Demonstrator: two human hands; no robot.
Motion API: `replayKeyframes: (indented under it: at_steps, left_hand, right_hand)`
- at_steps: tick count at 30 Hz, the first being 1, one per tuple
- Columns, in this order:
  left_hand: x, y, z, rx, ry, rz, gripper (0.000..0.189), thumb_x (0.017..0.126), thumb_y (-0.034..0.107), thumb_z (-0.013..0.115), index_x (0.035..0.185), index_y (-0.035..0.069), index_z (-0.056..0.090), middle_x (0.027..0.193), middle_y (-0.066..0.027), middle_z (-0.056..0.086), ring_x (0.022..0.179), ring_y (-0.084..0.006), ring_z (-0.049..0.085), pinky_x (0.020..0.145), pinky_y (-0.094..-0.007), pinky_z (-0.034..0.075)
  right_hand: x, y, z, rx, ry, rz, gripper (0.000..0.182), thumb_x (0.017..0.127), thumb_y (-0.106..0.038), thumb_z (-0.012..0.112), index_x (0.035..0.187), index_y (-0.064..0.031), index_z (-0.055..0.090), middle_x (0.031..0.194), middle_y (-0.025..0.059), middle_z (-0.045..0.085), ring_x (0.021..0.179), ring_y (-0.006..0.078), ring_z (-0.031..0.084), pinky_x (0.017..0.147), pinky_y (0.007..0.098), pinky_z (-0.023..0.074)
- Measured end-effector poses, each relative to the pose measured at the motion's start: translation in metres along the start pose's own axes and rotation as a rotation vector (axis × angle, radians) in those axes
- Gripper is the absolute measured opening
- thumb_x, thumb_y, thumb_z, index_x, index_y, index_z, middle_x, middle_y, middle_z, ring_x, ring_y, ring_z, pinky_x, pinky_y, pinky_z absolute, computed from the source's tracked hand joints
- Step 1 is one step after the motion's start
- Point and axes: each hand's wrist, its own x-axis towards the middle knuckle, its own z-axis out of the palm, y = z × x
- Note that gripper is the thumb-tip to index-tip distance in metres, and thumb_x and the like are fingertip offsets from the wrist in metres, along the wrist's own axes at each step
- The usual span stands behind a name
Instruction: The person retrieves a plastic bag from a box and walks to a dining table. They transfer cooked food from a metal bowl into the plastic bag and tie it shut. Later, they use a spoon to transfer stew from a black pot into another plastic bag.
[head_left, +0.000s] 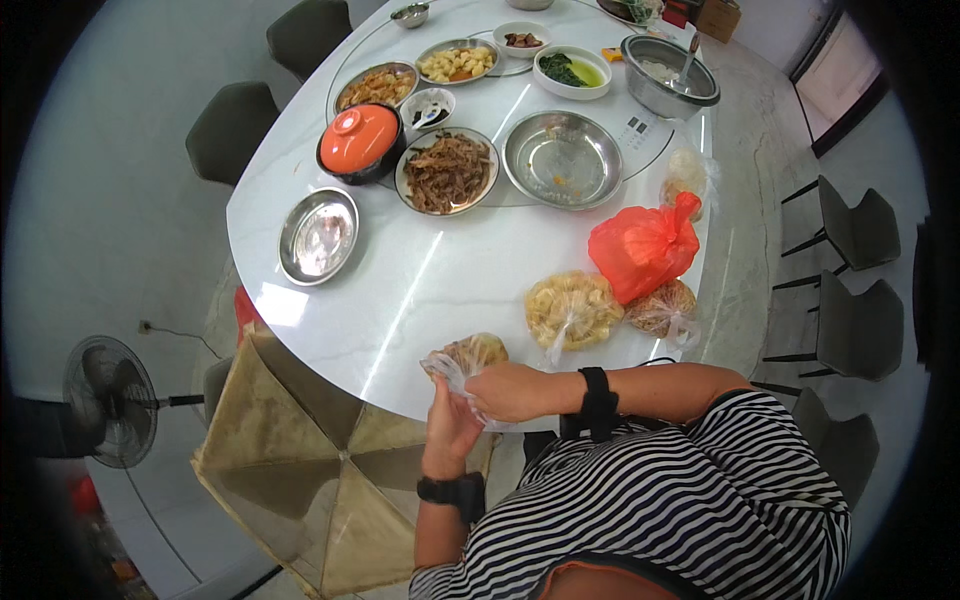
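Note:
A clear plastic bag of brownish food (476, 351) rests at the near edge of the white marble-patterned table (405, 300). My left hand (452, 424) grips the bag's gathered plastic from below. On the same gathered part, my right hand (514, 391) is closed, with its fingertips partly hidden. To the right of my hands lies a tied clear bag of pale yellow food pieces (574, 307). Touching it is a knotted red plastic bag (641, 247), its contents hidden. Beside these sits another tied clear bag of brown food (661, 309).
Ahead are an empty steel dish (319, 236), a plate of brown shredded food (448, 171), a soiled steel basin (562, 159) and a black pot with an orange lid (361, 139). A rice pot (670, 79) holds a ladle. A folding food cover (330, 465) stands at left.

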Motion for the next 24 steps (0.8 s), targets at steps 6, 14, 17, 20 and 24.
replayKeyframes:
  at_steps: [6,14,17,20,24]
  left_hand:
    - [0.025,0.017,-0.014,-0.157,-0.240,-0.171,0.029,0.095,0.032,0.044,0.095,0.005,0.053,0.069,0.0001,0.049,0.072,-0.0150,0.049,0.080,-0.0340,0.042]
    - [0.035,0.018,-0.022,0.861,0.047,0.167,0.025,0.086,0.023,0.046,0.074,0.003,0.054,0.062,-0.0026,0.048,0.052,-0.0165,0.044,0.050,-0.0304,0.036]
    - [0.023,0.015,-0.019,1.728,0.158,0.603,0.021,0.085,0.020,0.047,0.075,0.002,0.053,0.065,-0.0135,0.056,0.055,-0.0293,0.052,0.053,-0.0405,0.041]
    - [0.008,0.022,0.004,2.087,0.204,0.709,0.015,0.082,0.016,0.049,0.078,0.002,0.050,0.073,-0.0196,0.058,0.064,-0.0387,0.055,0.060,-0.0490,0.043]
    - [0.004,0.027,0.011,2.174,0.201,0.875,0.009,0.077,0.009,0.053,0.080,0.002,0.047,0.081,-0.0153,0.054,0.072,-0.0347,0.054,0.059,-0.0438,0.047]
  right_hand:
    - [-0.040,0.006,0.006,0.021,-0.049,0.121,0.020,0.086,-0.021,0.048,0.083,-0.0018,0.055,0.072,0.0207,0.060,0.067,0.0402,0.059,0.061,0.0498,0.0452]
    - [-0.037,0.040,0.010,0.080,0.018,-0.064,0.024,0.093,-0.026,0.044,0.092,-0.0044,0.053,0.073,0.0176,0.057,0.072,0.0370,0.057,0.067,0.0449,0.0447]
    - [-0.021,0.028,-0.007,0.145,-0.122,0.017,0.023,0.093,-0.023,0.045,0.092,-0.0026,0.054,0.076,0.0175,0.060,0.074,0.0372,0.058,0.069,0.0446,0.0452]
    - [-0.006,0.026,-0.007,0.153,-0.057,0.011,0.024,0.091,-0.020,0.045,0.086,0.0004,0.057,0.079,0.0185,0.062,0.076,0.0365,0.059,0.071,0.0435,0.0459]
    - [0.002,0.034,-0.013,0.162,-0.064,0.014,0.025,0.089,-0.019,0.044,0.080,-0.0020,0.060,0.077,0.0169,0.062,0.073,0.0334,0.060,0.070,0.0409,0.0461]
